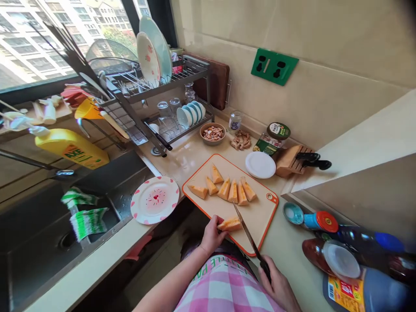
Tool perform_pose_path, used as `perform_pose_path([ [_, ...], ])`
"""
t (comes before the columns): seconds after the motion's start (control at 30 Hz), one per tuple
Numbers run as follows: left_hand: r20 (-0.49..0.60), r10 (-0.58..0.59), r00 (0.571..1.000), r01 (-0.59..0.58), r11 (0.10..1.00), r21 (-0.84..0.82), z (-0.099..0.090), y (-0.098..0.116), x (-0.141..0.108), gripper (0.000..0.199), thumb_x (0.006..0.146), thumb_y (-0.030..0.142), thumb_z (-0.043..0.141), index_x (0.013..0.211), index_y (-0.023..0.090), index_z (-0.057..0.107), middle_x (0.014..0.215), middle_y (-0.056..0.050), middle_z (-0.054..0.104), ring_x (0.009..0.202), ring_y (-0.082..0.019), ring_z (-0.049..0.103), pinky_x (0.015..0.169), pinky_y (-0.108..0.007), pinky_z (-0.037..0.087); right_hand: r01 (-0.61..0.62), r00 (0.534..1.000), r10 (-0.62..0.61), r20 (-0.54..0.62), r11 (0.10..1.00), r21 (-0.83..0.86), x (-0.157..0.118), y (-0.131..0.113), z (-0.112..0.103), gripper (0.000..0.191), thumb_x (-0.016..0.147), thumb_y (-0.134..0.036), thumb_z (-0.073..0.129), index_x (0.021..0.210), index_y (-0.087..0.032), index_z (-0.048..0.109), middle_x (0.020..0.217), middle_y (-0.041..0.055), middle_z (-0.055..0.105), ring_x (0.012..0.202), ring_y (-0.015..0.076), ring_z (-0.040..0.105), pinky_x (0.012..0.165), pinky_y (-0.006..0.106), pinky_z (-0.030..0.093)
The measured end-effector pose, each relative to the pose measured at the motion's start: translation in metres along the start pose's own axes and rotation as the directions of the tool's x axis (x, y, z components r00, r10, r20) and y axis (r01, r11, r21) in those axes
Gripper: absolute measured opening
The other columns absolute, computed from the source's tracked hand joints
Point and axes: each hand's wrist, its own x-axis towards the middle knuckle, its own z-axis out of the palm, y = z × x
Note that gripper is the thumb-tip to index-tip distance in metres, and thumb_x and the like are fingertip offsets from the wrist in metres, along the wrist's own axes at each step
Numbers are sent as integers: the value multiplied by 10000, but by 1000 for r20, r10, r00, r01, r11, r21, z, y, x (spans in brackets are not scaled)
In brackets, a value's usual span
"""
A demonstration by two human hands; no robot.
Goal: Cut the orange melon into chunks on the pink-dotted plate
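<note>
A: L hand (212, 236)?
B: Fingers pinched on orange wedge (230, 224), on board (260, 216) nr edge, prob. to steady it.
A: R hand (277, 281)?
B: Fingers wrapped rd knife (250, 237) hdl, blade by wedge's free end.

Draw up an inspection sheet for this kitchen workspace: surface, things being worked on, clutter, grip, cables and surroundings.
Surface: pale smooth counter bearing a cream, orange-rimmed cutting board.
Job's things: several orange-fleshed wedges spread across the board; a separate orange-fleshed wedge near its front edge.
Clutter: round white plate with pink spots beside the grey metal sink; round brown bowl, filled, behind the board.
Grip: left hand holds the separate wedge's end; right hand holds a black-handled metal knife, blade beside that wedge, contact unclear.
Cables: nothing seen.
Surroundings: dark metal dish rack, brown wooden knife block.
</note>
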Motion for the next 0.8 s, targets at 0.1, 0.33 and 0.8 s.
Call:
perform_pose_path([
  [0.1,3,7,1000,-8,998,69,11,3,-5,259,669,164,620,840,215,433,847,-11,556,792,-173,524,733,-298,425,0,999,-2,-42,998,-60,8,-16,8,479,900,-497,240,1117,-179,524,1037,136,675,907,238,659,729,298,514],
  [0.33,-17,42,999,-39,993,113,18,6,-8,281,652,126,593,861,213,428,843,-12,529,785,-174,512,737,-310,431,38,999,-44,-17,963,-266,26,-34,18,410,943,-350,183,1128,-163,496,936,121,684,786,213,664,629,267,471],
  [0.8,4,-19,1000,19,997,75,21,8,-7,411,632,87,630,964,226,432,929,-36,600,912,-207,585,812,-350,451,34,999,-18,48,931,-362,46,-27,30,281,932,-247,272,1057,-169,511,805,82,686,700,197,660,536,230,387],
])
